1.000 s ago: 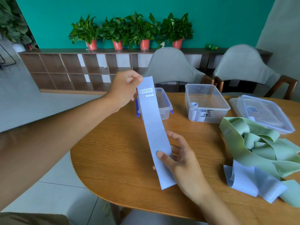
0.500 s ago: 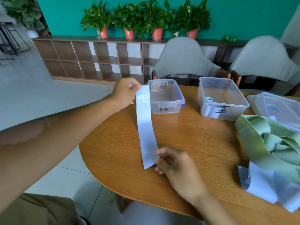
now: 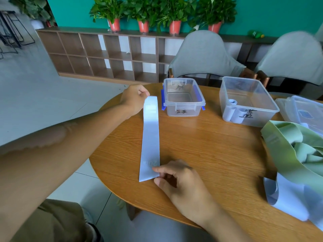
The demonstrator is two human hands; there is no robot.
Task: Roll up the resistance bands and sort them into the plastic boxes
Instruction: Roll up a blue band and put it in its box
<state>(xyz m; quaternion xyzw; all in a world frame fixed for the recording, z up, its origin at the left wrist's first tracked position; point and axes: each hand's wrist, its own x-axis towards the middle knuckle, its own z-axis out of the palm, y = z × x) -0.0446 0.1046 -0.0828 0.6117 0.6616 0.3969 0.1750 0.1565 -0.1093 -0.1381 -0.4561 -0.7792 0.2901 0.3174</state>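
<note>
Stretching flat along the wooden table (image 3: 209, 154), the pale blue resistance band (image 3: 150, 137) runs far to near: the left hand (image 3: 133, 98) pinches its far end, the right hand (image 3: 180, 179) pinches its near corner.

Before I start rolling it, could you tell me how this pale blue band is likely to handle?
The pale blue band looks thin and floppy, lying flat on the table only while pinched between the left hand and right hand. Probably light, it may unroll when released.
</note>
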